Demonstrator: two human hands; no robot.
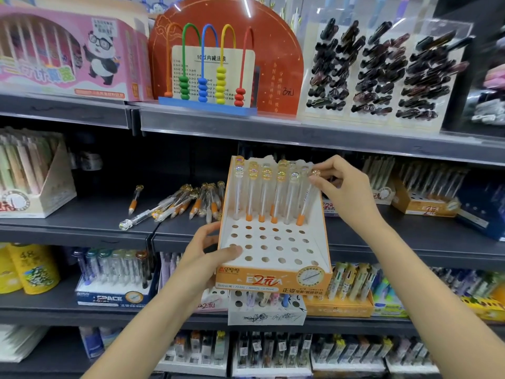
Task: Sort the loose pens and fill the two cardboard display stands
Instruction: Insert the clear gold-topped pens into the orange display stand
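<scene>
The orange cardboard display stand [273, 277], marked "2元", is gripped at its nine o'clock edge by the left hand [207, 253]; smaller print is illegible. A pen [307, 195] at two o'clock is pinched by the right hand [344, 187]. Loose pens [175, 206] lie blurred on the shelf [82, 214].

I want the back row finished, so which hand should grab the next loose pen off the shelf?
Probably the right hand, once it lets go of the pen it pinches; the left hand grips the display stand, though the loose pens lie on its side.
</scene>
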